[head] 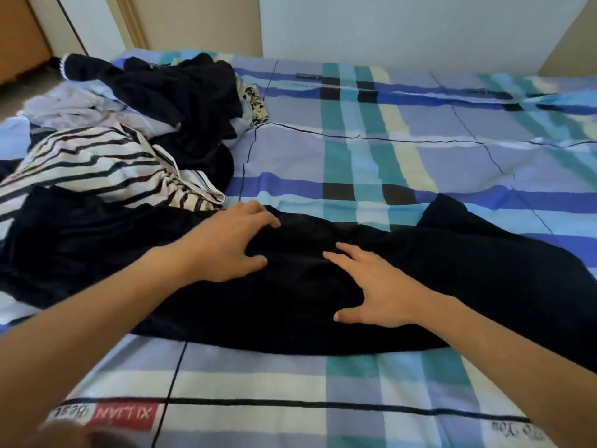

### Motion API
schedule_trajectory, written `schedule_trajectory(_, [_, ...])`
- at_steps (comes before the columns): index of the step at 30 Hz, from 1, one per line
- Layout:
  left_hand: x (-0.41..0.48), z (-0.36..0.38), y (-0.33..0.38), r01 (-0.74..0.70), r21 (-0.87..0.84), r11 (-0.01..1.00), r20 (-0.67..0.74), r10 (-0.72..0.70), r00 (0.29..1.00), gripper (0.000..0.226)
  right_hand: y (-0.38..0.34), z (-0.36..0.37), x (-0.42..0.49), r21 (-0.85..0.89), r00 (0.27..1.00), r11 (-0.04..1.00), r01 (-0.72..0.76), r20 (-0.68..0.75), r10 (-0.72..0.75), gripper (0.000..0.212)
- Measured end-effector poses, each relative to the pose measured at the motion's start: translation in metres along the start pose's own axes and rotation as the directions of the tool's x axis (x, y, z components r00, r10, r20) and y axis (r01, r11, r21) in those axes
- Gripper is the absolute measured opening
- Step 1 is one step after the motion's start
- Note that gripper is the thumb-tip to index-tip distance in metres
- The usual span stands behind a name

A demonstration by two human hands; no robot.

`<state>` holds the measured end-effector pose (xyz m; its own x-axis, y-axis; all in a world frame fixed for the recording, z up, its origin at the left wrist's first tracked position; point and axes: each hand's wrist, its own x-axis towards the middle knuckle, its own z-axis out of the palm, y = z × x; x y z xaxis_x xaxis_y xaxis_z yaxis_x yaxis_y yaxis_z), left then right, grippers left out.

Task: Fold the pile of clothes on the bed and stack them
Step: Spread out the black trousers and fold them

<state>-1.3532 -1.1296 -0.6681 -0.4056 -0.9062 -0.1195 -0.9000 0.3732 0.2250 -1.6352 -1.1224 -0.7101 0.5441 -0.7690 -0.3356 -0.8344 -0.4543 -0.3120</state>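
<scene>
The black garment (468,286) lies spread over the near part of the bed (403,150). Its long axis runs from left to right, crosswise to the person's arms. Both hands rest on its middle part. The left hand (231,242) is close to the far edge of the cloth, and the right hand (379,286) is a little nearer and to the right. They are near each other but apart. Both are open, with fingers spread on the cloth and gripping nothing.

The garment goes well past each hand. On the right it ends in a free corner. On the left it reaches the pile of clothes (168,101) at the far left, where a striped piece (97,163) lies against its far edge. I think the fold must bring one end over along this axis, and the right end looks freer.
</scene>
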Motion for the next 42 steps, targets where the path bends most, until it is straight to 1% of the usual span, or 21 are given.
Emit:
schedule_trajectory(1, [0.008,0.011,0.017,-0.063,-0.03,0.998,0.032,0.064,0.997,0.064,0.001,-0.001,-0.002,0.007,1.0,1.0,0.01,0.0,-0.01,0.108])
schedule_trajectory(3, [0.018,0.028,0.043,-0.136,-0.029,0.99,0.016,0.137,0.99,0.066,0.003,-0.004,-0.006,0.017,0.999,0.999,0.035,-0.02,-0.035,0.109])
schedule_trajectory(6, [0.026,0.05,0.057,-0.17,0.055,0.984,-0.031,0.172,0.985,0.072,0.013,-0.003,-0.011,-0.02,0.996,0.998,0.063,-0.056,-0.064,0.11])
schedule_trajectory(9, [0.029,0.058,0.058,-0.15,0.137,0.979,-0.013,0.153,0.988,0.072,0.028,0.001,-0.022,-0.18,0.992,0.982,0.061,-0.102,-0.08,0.11])
schedule_trajectory(12, [0.028,0.053,0.061,-0.121,0.162,0.979,0.004,0.122,0.992,0.073,0.044,-0.001,-0.045,-0.337,0.984,0.941,-0.027,-0.174,-0.035,0.109])
schedule_trajectory(14, [0.028,0.053,0.066,-0.097,0.185,0.978,0.025,0.094,0.995,0.065,0.057,-0.003,-0.065,-0.342,0.97,0.932,-0.121,-0.238,0.039,0.105])
schedule_trajectory(15, [0.029,0.055,0.068,-0.078,0.192,0.978,0.014,0.076,0.997,0.054,0.066,-0.006,-0.073,-0.317,0.954,0.932,-0.174,-0.288,0.08,0.102])
schedule_trajectory(17, [0.035,0.053,0.072,-0.036,0.17,0.985,-0.055,0.046,0.997,0.026,0.085,-0.017,-0.085,-0.271,0.904,0.913,-0.305,-0.384,0.189,0.092])
schedule_trajectory(19, [0.04,0.049,0.072,0.008,0.122,0.992,-0.129,0.008,0.992,0.013,0.107,-0.029,-0.096,-0.23,0.834,0.852,-0.471,-0.431,0.345,0.077])
schedule_trajectory(20, [0.041,0.048,0.071,0.034,0.101,0.994,-0.153,-0.019,0.988,0.013,0.117,-0.034,-0.103,-0.199,0.797,0.812,-0.549,-0.417,0.437,0.069])
schedule_trajectory(22, [0.044,0.049,0.067,0.088,0.05,0.995,-0.2,-0.076,0.977,0.011,0.137,-0.041,-0.114,-0.137,0.732,0.732,-0.667,-0.305,0.61,0.055])
schedule_trajectory(24, [0.047,0.049,0.063,0.121,-0.026,0.992,-0.249,-0.123,0.961,0.01,0.157,-0.047,-0.119,-0.095,0.682,0.68,-0.727,-0.216,0.699,0.042])
schedule_trajectory(25, [0.049,0.049,0.061,0.126,-0.059,0.99,-0.27,-0.138,0.953,0.01,0.164,-0.051,-0.119,-0.051,0.673,0.679,-0.732,-0.211,0.709,0.035])
schedule_trajectory(28, [0.059,0.045,0.056,0.126,-0.145,0.981,-0.347,-0.17,0.922,0.009,0.17,-0.077,-0.112,0.101,0.679,0.734,-0.671,-0.314,0.664,0.009])
schedule_trajectory(30, [0.066,0.039,0.053,0.126,-0.202,0.971,-0.409,-0.201,0.89,0.008,0.166,-0.106,-0.102,0.201,0.689,0.775,-0.599,-0.363,0.627,0.016])
schedule_trajectory(32, [0.073,0.034,0.049,0.141,-0.257,0.956,-0.457,-0.249,0.854,0.006,0.156,-0.142,-0.083,0.303,0.701,0.799,-0.519,-0.384,0.601,0.016])
schedule_trajectory(35, [0.078,0.029,0.047,0.21,-0.316,0.925,-0.47,-0.345,0.813,0.008,0.139,-0.191,-0.054,0.47,0.71,0.755,-0.457,-0.319,0.628,0.005])
schedule_trajectory(37, [0.08,0.025,0.045,0.26,-0.347,0.901,-0.488,-0.411,0.77,0.012,0.124,-0.216,-0.033,0.506,0.696,0.728,-0.463,-0.3,0.652,0.013])
schedule_trajectory(38, [0.08,0.023,0.044,0.284,-0.363,0.887,-0.496,-0.442,0.747,0.014,0.115,-0.226,-0.024,0.536,0.692,0.73,-0.424,-0.328,0.643,0.02])
schedule_trajectory(40, [0.081,0.018,0.039,0.309,-0.414,0.856,-0.516,-0.5,0.695,0.016,0.096,-0.239,-0.003,0.628,0.674,0.745,-0.225,-0.452,0.585,0.028])
schedule_trajectory(42, [0.081,0.012,0.035,0.307,-0.497,0.812,-0.52,-0.561,0.644,0.018,0.079,-0.244,0.015,0.707,0.608,0.7,0.102,-0.601,0.519,0.029])
